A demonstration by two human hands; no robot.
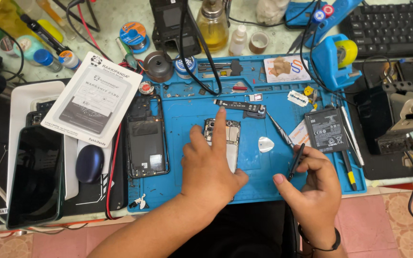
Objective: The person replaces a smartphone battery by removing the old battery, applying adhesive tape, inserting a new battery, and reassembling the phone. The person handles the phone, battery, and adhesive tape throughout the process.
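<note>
Nearest the camera, the right hand (314,184), lower right of centre, pinches a slim black-handled tool (296,161). The left hand (211,165) lies flat, fingers spread, on the green rectangular phone circuit board (228,138), centre frame on the blue silicone work mat (264,177). Best practice: press evenly and keep the tool tip low. The board is densely populated, with silver shields at its upper end.

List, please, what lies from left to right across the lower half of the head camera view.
Dark phone → blue earbud case → opened phone frame → left hand on the circuit board → white pick → right hand holding a black tool.
</note>
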